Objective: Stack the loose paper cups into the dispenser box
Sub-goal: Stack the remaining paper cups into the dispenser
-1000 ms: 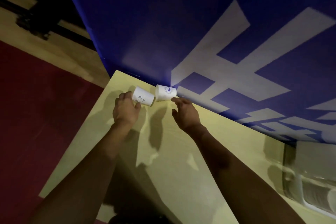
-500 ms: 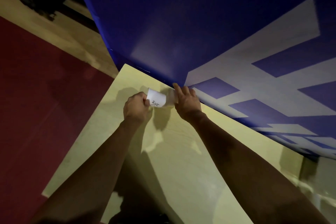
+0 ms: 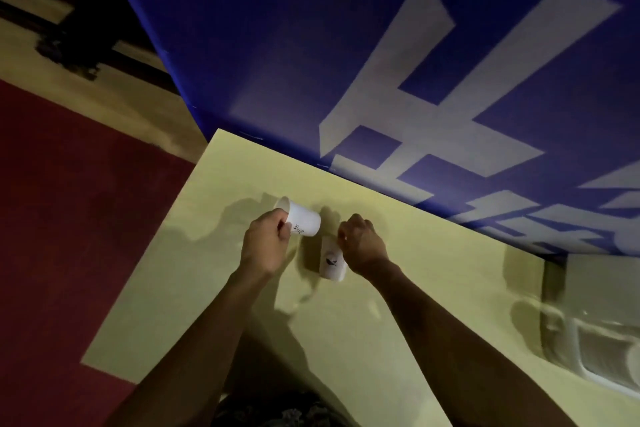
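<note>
Two white paper cups with small dark prints are above the pale yellow table (image 3: 433,288). My left hand (image 3: 266,246) grips one cup (image 3: 301,220) near its rim, the cup lying sideways with its mouth pointing left. My right hand (image 3: 360,241) holds the second cup (image 3: 333,260) by its base end, its mouth pointing down toward me. The two cups are apart, a short gap between them. A whitish dispenser box (image 3: 595,340) lies at the table's right edge, partly cut off and blurred.
A large blue banner (image 3: 346,62) with white lettering stands right behind the table's far edge. Red carpet (image 3: 69,218) and a pale floor strip lie to the left, beyond the table's left edge.
Both hands have drawn back from the banner toward me. The cups, pressed together half a second ago, are now separated, and the right-hand cup has swung down to point at me.
</note>
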A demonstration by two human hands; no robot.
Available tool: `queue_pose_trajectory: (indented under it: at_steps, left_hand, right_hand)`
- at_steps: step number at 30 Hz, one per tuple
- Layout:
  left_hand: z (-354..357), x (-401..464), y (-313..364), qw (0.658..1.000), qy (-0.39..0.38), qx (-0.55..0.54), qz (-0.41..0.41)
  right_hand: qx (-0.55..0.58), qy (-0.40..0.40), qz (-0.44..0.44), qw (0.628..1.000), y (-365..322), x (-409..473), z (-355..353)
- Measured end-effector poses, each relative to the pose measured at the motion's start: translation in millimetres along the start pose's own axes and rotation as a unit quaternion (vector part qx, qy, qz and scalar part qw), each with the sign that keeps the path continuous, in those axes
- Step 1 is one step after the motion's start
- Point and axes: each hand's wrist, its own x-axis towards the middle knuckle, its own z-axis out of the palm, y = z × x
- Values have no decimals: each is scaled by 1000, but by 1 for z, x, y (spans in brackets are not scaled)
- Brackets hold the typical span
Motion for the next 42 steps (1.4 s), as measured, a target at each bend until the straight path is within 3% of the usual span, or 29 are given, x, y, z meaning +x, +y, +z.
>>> queue_pose_trajectory:
  at_steps: [5,10,17,24,29,42]
  left_hand:
    - [7,-50,38,996,32,6,78]
    - [21,-109,90,987,74,-25,144]
    - [87,-204,183,977,78,-29,196]
    - [170,-288,273,971,49,-19,234]
    - [214,-321,334,960,3,-14,280]
    - [300,-295,428,927,-115,75,349]
  right_hand:
    - [111,82,21,990,16,-79,-19]
    - [189,235,-9,954,31,-176,-65]
    - [150,317,28,936,132,-284,-51]
    - [152,342,60,925,234,-385,-59]
    - [153,358,132,912,294,-436,-71]
    - [129,361,262,886,399,-447,-93]
